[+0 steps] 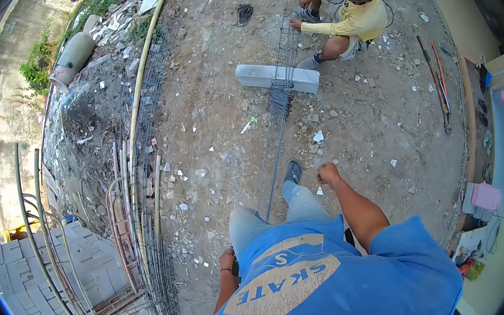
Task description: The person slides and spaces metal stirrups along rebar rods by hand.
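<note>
Clock directions are taken from the wearer, 12 o'clock straight ahead. Two long steel bars (276, 149) run from between the wearer's legs to 12 o'clock. There a tight bunch of wire rings (281, 99) sits on them, beside and partly over a pale block (255, 75) lying crosswise under the steel. Past the block, toward 12 to 1 o'clock, rings appear spread along an open lattice (288, 40), where a co-worker (365, 14) squats with both hands at the steel.

Progress, as judged: the far part is partly laid out. The bunched rings are not spaced, and the near bars carry none that can be seen. Whether any ring is tied cannot be told.

The right hand (328, 175), at 12 to 1 o'clock, is off the steel, fingers curled together in a loose fist, nothing visible in it. The left hand (227, 260) is low at 10 to 11 o'clock, beside the thigh; its fingers cannot be made out.

Markings: the blue shirt (365, 281) reads "SKATE", with a separate "S" above. No brand or label is legible elsewhere.
</note>
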The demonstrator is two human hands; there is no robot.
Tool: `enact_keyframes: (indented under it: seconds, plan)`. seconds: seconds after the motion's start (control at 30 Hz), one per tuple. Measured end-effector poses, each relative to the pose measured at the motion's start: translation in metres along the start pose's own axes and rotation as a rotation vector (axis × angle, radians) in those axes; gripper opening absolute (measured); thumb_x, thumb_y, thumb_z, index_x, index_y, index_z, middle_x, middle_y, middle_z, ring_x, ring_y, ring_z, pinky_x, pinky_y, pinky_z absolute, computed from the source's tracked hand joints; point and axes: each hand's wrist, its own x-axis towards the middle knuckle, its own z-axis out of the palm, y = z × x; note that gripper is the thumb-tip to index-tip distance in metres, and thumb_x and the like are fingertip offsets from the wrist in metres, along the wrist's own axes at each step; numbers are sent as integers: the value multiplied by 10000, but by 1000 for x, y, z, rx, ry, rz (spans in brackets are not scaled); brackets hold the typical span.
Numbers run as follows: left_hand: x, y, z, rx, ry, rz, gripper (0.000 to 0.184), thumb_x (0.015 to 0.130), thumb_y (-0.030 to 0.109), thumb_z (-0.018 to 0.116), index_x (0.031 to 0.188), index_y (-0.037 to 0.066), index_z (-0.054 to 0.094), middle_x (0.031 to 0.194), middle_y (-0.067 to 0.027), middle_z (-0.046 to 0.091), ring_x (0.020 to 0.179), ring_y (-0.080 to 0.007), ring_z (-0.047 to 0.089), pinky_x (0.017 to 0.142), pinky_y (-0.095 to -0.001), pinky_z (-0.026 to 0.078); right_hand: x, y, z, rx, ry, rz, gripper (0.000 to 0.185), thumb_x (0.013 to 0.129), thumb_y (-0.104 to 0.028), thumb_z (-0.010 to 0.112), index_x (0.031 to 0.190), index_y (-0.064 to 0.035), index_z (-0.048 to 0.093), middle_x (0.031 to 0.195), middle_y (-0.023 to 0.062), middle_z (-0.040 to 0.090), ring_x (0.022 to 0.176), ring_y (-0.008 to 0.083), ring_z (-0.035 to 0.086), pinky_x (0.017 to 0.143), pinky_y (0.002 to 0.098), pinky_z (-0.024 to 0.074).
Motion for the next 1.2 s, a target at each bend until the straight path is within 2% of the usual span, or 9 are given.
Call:
enact_keyframes:
  seconds: [0.07,0.17,0.27,0.53,0.73,0.87,0.97,1.0,1.2]
  plan:
    - [63,25,-21,1387,-131,460,442,1033,275,523,1376,-3,554,1171,-129,720,977,-292,727,783,-414,551,2,-50,-6,226,17,-50,204,996,-215,590,1006,-13,620,819,110,691,657,202,681,591,352,571]
    - [5,116,33,400,-1,133,404,1027,262,553,1342,10,582,1174,-117,720,1003,-248,719,804,-380,542,-1,-96,-30,332,54,-171,194,996,-215,591,995,-23,622,812,98,690,654,187,678,580,338,565]
    - [-8,187,52,308,10,160,431,1027,286,561,1362,15,568,1207,-124,713,1046,-236,708,847,-382,533,12,-79,-46,346,138,-201,178,990,-208,596,990,-32,623,802,93,686,650,177,675,573,323,560]
    - [66,283,137,553,-106,191,552,1012,402,607,1402,17,536,1349,-149,659,1283,-285,599,1033,-447,465,28,87,-9,923,307,470,167,992,-212,564,1034,-56,607,844,107,675,681,239,659,684,422,580]
    - [291,267,285,871,-341,289,630,992,473,635,1424,23,547,1386,-145,629,1315,-246,560,1031,-419,457,137,145,88,734,265,505,199,991,-237,584,1059,-54,621,856,112,679,702,219,661,668,377,569]
    - [462,271,428,802,-376,411,754,993,514,614,1468,-55,475,1384,-202,599,1275,-270,559,1063,-353,427,314,160,145,387,187,339,362,996,-381,636,1111,-38,611,901,92,670,754,183,645,698,353,552]
    - [556,300,542,650,-423,470,784,973,606,591,1503,39,479,1436,-138,578,1324,-260,509,1074,-369,405,446,92,163,384,307,138,570,982,-524,639,1266,-34,575,1122,90,619,1005,218,595,897,443,496]
    - [564,314,579,550,-482,578,915,963,602,613,1503,-102,387,1458,-235,527,1368,-305,489,1137,-379,367,478,52,160,510,371,87,800,951,-541,668,1409,85,472,1389,254,562,1295,341,538,1080,452,421]
    - [609,362,718,442,-746,732,857,965,599,615,1505,-38,420,1429,-187,544,1313,-277,515,1116,-390,386,576,-119,146,386,490,-330,858,887,-599,704,1391,68,508,1341,234,601,1206,324,597,1005,419,476]
